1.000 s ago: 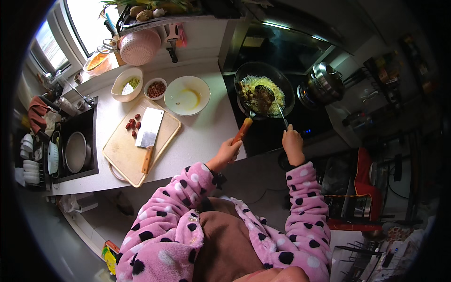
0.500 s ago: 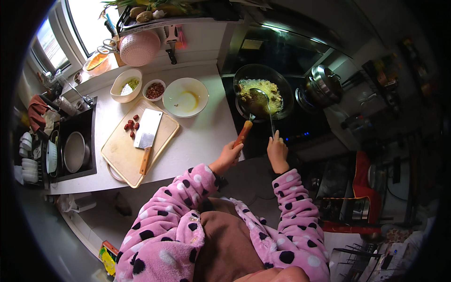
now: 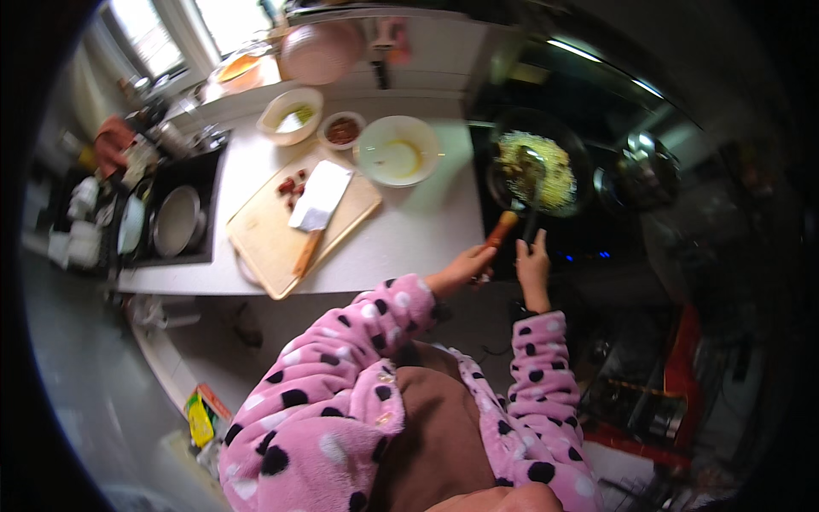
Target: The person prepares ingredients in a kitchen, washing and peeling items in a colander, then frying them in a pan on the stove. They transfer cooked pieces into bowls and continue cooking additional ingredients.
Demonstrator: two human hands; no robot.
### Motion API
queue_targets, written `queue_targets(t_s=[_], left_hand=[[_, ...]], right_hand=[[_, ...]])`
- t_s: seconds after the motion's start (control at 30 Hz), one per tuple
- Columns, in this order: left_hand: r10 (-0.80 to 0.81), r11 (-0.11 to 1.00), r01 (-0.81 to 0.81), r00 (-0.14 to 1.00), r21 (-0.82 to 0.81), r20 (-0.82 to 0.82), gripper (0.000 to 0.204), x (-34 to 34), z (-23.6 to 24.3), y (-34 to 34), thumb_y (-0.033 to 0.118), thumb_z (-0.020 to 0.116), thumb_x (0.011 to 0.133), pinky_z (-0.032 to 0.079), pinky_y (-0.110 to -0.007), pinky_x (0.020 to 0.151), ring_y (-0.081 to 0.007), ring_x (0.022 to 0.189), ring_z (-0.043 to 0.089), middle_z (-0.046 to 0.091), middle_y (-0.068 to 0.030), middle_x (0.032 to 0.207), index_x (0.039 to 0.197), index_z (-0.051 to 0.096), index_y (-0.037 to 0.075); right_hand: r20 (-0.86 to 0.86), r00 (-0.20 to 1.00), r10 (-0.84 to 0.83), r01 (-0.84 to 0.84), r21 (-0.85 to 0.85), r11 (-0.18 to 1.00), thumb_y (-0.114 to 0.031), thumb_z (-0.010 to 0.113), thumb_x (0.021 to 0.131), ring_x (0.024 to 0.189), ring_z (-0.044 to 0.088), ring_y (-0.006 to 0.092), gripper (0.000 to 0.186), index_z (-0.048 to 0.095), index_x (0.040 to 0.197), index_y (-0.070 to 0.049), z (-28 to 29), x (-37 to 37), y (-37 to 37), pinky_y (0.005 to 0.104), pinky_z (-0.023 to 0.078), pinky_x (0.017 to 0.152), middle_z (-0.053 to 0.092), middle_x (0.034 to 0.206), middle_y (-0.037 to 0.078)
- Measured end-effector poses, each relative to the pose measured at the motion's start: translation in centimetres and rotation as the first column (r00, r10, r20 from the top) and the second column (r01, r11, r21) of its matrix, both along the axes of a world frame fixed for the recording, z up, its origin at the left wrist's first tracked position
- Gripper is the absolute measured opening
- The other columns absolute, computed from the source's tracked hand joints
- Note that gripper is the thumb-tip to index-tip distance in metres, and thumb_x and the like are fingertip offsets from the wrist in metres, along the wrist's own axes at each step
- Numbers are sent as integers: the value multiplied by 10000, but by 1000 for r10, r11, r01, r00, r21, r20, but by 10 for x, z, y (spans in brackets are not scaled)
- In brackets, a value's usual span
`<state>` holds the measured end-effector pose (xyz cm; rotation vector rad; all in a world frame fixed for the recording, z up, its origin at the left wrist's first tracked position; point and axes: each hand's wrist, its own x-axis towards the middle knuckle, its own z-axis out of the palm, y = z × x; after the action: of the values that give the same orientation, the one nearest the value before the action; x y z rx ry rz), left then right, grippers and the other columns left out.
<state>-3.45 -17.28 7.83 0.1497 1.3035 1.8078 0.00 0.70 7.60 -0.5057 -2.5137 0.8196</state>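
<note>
My left hand (image 3: 467, 266) is wrapped round the reddish-brown wooden handle (image 3: 502, 230) of a dark wok (image 3: 546, 120) on the stove. In my right hand (image 3: 534, 266) is the dark handle of a ladle (image 3: 531, 183), gripped with the fingers closed. The ladle's round head rests among pale yellow, bubbling bits of food (image 3: 556, 166) in the wok. Motion blur hides the finer detail of the food. Both forearms, in pink spotted sleeves, reach in from below.
Left of the stove, a cutting board (image 3: 256, 230) bears a cleaver (image 3: 322, 198) and several red dates (image 3: 292, 186). Behind it stand a white bowl (image 3: 368, 162), a small bowl of reddish-brown bits (image 3: 343, 130) and a bowl with green bits (image 3: 281, 130). A metal pot (image 3: 646, 166) sits right of the wok.
The view has swung, so the counter and stove appear farther right and slightly higher. Both hands keep their grips, and the ladle stays in the wok.
</note>
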Motion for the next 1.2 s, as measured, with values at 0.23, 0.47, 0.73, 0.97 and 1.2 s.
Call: queue_targets(t_s=[0.23, 0.47, 0.73, 0.97, 1.2], left_hand=[[-97, 992, 89, 992, -91, -81, 559, -3, 16, -24, 496, 405, 914, 497, -258, 561, -108, 723, 537, 504, -54, 982, 1303, 379, 96], [-97, 989, 75, 980, -127, -174, 604, 0, 19, -44, 473, 432, 912, 505, -274, 617, -149, 837, 523, 479, -60, 985, 1361, 315, 87], [64, 954, -143, 957, -265, -283, 586, -1, -6, -48, 449, 508, 881, 501, -283, 591, -151, 790, 533, 532, -69, 973, 1312, 403, 65], [70, 953, -145, 960, -266, -272, 597, -14, -2, -59, 408, 508, 894, 534, -309, 674, -199, 940, 562, 533, -123, 1111, 1328, 375, 21], [156, 939, -214, 963, -268, -221, 582, -28, -1, -67, 396, 503, 901, 530, -306, 685, -202, 942, 570, 549, -138, 1125, 1307, 395, -6]], right_hand=[[143, 989, -38, 113, -557, 823, -165, 557, 883, 564, 567, 92, 535, 347, 1346, 0, 12, 53, 8, 208, 413, 370, 616, 883, 52], [119, 990, -73, 130, -598, 791, -144, 533, 899, 604, 579, 85, 423, 437, 1286, -3, 26, 73, 11, 181, 411, 401, 622, 980, 70], [-42, 998, -38, 13, -486, 874, -109, 528, 902, 631, 577, 75, 359, 490, 1254, -48, 45, 54, -26, 169, 403, 422, 607, 1046, 69], [-24, 997, -73, 53, -464, 884, -87, 533, 890, 620, 571, 79, 347, 505, 1233, -44, 49, 62, -22, 173, 407, 427, 601, 1046, 68], [-76, 992, -96, 54, -427, 903, -63, 531, 881, 598, 560, 79, 336, 519, 1215, -40, 49, 70, -19, 174, 401, 418, 590, 1015, 57]])
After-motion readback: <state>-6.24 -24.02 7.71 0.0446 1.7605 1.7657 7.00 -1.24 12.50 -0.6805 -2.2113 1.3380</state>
